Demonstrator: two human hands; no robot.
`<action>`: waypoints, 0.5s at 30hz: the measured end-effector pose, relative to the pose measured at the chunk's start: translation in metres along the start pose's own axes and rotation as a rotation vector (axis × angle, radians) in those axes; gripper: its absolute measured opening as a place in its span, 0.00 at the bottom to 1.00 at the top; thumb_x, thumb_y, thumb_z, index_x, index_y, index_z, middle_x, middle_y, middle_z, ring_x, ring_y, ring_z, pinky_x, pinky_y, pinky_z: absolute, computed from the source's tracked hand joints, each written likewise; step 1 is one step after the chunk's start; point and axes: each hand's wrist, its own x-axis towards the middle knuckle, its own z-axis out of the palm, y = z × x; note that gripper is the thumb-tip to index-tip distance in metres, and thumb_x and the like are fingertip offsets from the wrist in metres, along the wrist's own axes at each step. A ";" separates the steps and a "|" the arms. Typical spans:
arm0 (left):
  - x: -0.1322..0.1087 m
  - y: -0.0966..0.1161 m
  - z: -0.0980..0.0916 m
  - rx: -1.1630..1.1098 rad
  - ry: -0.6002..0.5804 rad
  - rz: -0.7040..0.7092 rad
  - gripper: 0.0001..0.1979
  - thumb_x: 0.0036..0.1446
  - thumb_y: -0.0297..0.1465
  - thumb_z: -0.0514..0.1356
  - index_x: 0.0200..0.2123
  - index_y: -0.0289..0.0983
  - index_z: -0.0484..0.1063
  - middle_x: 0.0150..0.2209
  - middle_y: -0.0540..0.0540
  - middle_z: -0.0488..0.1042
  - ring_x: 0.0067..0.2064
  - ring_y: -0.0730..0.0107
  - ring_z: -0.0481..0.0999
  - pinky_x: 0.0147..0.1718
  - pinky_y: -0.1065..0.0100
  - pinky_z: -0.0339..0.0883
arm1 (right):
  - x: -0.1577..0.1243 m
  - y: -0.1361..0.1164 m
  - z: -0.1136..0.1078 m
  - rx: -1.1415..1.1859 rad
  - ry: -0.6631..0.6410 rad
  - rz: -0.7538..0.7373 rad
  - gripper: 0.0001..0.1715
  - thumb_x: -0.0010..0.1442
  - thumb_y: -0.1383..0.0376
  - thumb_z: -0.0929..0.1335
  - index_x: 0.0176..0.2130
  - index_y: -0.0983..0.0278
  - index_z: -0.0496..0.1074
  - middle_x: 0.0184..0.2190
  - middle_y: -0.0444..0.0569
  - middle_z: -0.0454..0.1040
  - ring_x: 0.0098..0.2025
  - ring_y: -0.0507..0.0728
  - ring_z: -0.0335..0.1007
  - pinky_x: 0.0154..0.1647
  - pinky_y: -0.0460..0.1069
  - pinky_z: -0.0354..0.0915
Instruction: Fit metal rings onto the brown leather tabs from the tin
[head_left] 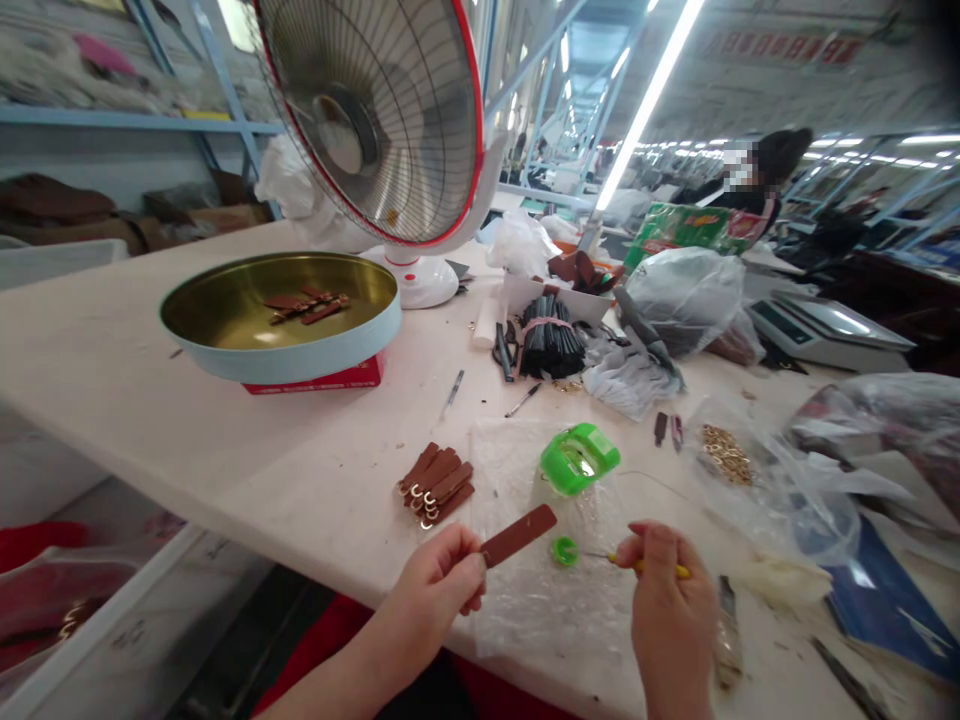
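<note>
My left hand is closed around one end of a brown leather strip, which sticks out to the right over a clear plastic sheet. My right hand pinches a thin yellow-handled tool whose tip points left toward a small green cap. A green plastic container stands just beyond them. A pile of brown leather strips with metal rings lies to the left of the sheet.
A round tin tray holding a few strips sits on a red box, with a large electric heater behind it. Black strip bundles, plastic bags, gold rings and a scale crowd the right. Another person sits far back.
</note>
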 end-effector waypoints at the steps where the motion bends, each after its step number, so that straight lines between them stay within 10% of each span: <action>1: 0.003 0.000 0.001 0.009 0.000 -0.003 0.09 0.46 0.35 0.54 0.22 0.37 0.58 0.18 0.55 0.61 0.23 0.77 0.59 0.25 0.72 0.54 | 0.002 0.006 0.002 -0.023 0.008 -0.014 0.24 0.60 0.45 0.59 0.31 0.62 0.67 0.20 0.41 0.66 0.24 0.54 0.61 0.27 0.48 0.57; 9: 0.011 0.003 0.006 0.007 0.057 -0.024 0.10 0.44 0.36 0.56 0.21 0.37 0.58 0.17 0.56 0.60 0.22 0.78 0.58 0.24 0.73 0.54 | 0.003 0.033 0.011 -0.004 -0.032 -0.014 0.25 0.58 0.45 0.60 0.29 0.62 0.67 0.19 0.41 0.67 0.22 0.53 0.60 0.26 0.48 0.57; 15: 0.003 -0.003 0.012 0.014 -0.030 -0.048 0.11 0.45 0.37 0.59 0.24 0.35 0.62 0.19 0.55 0.63 0.23 0.78 0.60 0.25 0.73 0.54 | -0.014 -0.022 -0.015 0.473 0.037 0.029 0.21 0.58 0.48 0.64 0.26 0.61 0.67 0.16 0.39 0.62 0.21 0.51 0.55 0.24 0.46 0.53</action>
